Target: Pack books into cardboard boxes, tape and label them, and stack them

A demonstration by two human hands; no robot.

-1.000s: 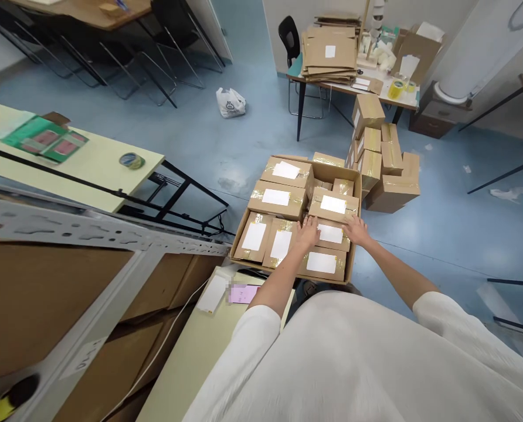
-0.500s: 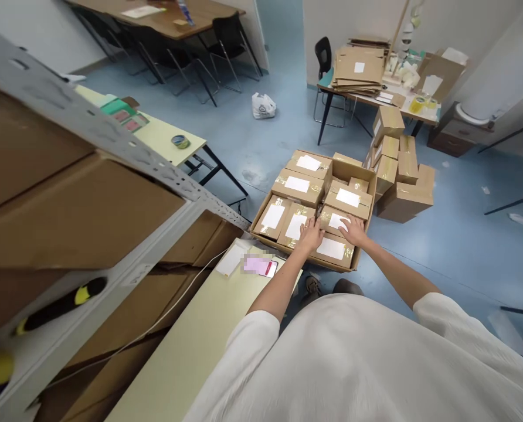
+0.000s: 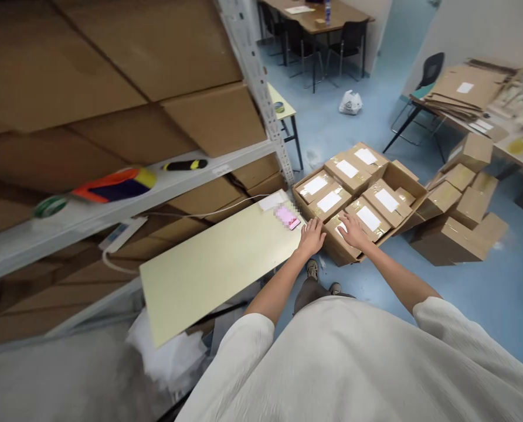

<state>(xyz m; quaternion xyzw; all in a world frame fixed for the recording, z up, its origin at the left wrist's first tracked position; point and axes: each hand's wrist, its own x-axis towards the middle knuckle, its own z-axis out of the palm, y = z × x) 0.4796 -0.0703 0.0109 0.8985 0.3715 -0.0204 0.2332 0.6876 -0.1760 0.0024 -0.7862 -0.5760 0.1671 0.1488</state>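
A large open cardboard carton (image 3: 402, 174) on the blue floor is packed with several small taped parcels bearing white labels. My left hand (image 3: 312, 235) curls over the near left corner of the parcel closest to me (image 3: 339, 246). My right hand (image 3: 353, 230) lies on top of that same parcel with fingers spread flat. Other labelled parcels (image 3: 329, 201) fill the carton beyond my hands.
A pale yellow tabletop (image 3: 217, 258) with a pink phone (image 3: 287, 217) stands just left of the carton. Metal shelving (image 3: 165, 176) with flat cardboard rises on the left. More sealed boxes (image 3: 457, 202) are piled to the right, and a table with flattened cartons (image 3: 468, 94) stands behind.
The view has swung left and tilted, bringing the shelving into sight. My hands have slid from the middle parcels to the nearest one at the carton's front edge.
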